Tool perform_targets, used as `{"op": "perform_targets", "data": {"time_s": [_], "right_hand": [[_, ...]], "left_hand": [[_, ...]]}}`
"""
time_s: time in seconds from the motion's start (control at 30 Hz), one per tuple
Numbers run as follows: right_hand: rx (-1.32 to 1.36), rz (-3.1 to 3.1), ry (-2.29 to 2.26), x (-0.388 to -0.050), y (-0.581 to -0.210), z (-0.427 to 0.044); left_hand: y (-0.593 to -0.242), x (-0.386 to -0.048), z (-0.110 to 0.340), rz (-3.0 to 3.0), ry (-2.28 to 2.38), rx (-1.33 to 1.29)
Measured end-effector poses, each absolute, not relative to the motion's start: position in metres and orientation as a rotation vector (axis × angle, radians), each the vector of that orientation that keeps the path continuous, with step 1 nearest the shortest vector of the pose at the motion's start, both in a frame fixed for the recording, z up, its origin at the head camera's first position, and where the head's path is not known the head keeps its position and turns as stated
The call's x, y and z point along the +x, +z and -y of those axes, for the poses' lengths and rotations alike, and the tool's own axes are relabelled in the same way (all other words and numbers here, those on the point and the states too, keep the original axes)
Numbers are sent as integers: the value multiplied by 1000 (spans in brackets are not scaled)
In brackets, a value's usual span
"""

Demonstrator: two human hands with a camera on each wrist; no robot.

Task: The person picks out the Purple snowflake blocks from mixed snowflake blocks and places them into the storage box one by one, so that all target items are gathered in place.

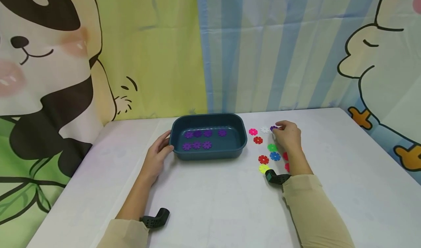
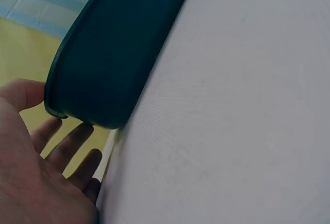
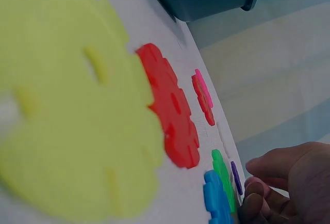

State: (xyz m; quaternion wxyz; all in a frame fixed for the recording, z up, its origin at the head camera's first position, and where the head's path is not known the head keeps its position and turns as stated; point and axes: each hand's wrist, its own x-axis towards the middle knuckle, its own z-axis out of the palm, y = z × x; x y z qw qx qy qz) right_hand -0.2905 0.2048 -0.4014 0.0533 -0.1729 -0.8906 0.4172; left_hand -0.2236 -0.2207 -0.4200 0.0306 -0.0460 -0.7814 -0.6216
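Note:
My left hand (image 1: pixel 156 158) holds the left end of a dark teal plastic tub (image 1: pixel 210 155). In the left wrist view its thumb meets the rim and the fingers lie by the end wall. Inside the tub lie several purple flower-shaped plastic discs (image 1: pixel 196 145). To the right of the tub, my right hand (image 1: pixel 289 135) is over the table with its fingers bent, its fingertips at a purple disc (image 3: pixel 236 177). In the right wrist view a narrow gap shows between thumb and disc. A white disc (image 1: pixel 264 130) lies just left of it.
Loose discs lie between tub and right forearm: pink (image 1: pixel 253 131), red (image 1: pixel 263 159), green (image 1: pixel 272 147), blue (image 1: pixel 275 156) and yellow (image 1: pixel 264 168). The right arm partly covers other red ones. A white cloth (image 1: pixel 210 196) covers the table; printed curtains (image 1: pixel 158 57) hang behind.

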Motion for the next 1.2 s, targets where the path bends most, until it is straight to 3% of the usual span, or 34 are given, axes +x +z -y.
{"op": "perform_targets", "data": {"time_s": [1.2], "right_hand": [[-498, 2832, 1037, -287, -396, -203]], "left_hand": [[-419, -223, 220, 2417, -1889, -136]]}}
